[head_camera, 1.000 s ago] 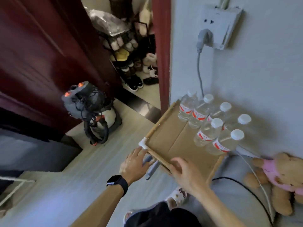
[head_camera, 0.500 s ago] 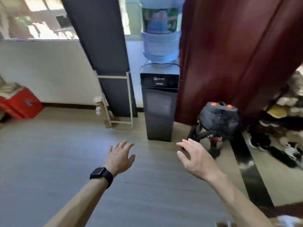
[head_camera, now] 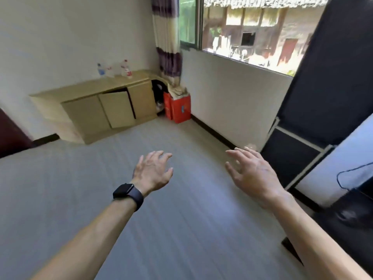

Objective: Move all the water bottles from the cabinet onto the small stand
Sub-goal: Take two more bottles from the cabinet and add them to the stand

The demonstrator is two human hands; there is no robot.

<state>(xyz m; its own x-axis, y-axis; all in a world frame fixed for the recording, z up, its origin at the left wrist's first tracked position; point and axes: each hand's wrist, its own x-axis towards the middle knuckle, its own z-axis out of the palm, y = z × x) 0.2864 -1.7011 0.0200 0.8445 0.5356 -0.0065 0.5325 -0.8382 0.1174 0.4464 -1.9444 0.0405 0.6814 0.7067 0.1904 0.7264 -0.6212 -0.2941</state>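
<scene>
A low beige cabinet (head_camera: 94, 110) stands against the far wall, its middle door ajar. On its top, toward the right, stand a few clear water bottles (head_camera: 114, 69), blurred, one with a blue label and others with red. My left hand (head_camera: 152, 170), a black watch on its wrist, and my right hand (head_camera: 250, 172) are stretched out in front of me over the grey floor, fingers spread and empty. Both are far from the cabinet. The small stand is out of view.
A red box (head_camera: 178, 108) sits in the corner beside the cabinet under a striped curtain (head_camera: 167, 39). A dark panel on a white frame (head_camera: 314, 110) leans at the right under the window. A dark door edge (head_camera: 10, 136) shows at far left.
My view has swung left, from the stand with its bottles, past the water dispenser, to the cabinet. Both hands left the stand's edge and now hang open in the air.
</scene>
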